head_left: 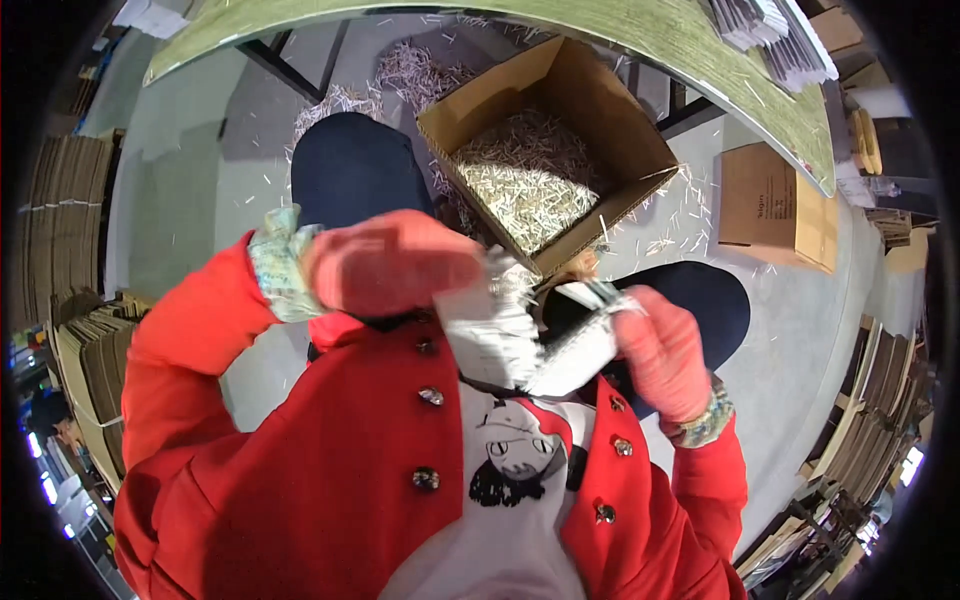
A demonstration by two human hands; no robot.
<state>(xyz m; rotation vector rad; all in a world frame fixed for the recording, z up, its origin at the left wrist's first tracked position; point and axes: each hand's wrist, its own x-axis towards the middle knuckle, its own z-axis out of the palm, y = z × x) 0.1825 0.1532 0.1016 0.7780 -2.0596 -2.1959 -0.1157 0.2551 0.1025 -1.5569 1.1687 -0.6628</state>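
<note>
between the left hand [395,265], its blurred hold impossible to tell, and the right hand [665,355], clamped on one edge, sits white card [580,360] that a jerk could drop outside the open carton [625,130] beyond both hands.

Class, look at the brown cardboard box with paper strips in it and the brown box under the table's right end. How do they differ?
The strip-holding box is open, with pale strips inside; the right-hand box shows no opening. The strip-holding box fills more of the picture than the right-hand box. Dark print shows on the right-hand box, none on the strip-holding box. Both are brown cardboard.
</note>
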